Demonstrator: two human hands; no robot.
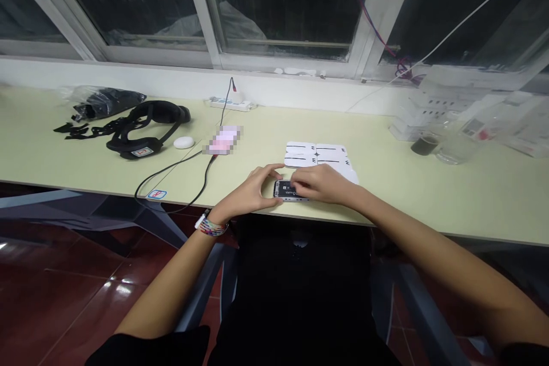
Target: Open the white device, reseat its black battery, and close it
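A small white-edged electronic device point(283, 189) lies near the table's front edge. Its dark upper face carries a label ending in "0mAh". My left hand point(253, 190) curves around its left end, thumb at the near edge and fingers at the far side. Over the right part of the device, my right hand point(319, 183) has its fingers curled and pressed together; whatever they hold is hidden. Just beyond the hands lie several white rounded panels point(330, 151) with black lines and "W" marks, the nearest ones partly covered by my right hand.
Left on the table are a black headset point(137, 131), a plastic bag of black items point(107, 102), a white round case point(184, 142), a blurred-out phone point(223, 140) and a cable point(206, 183). A power strip point(230, 104) sits behind. Clear cups point(454, 146) and a white basket point(437, 103) stand right.
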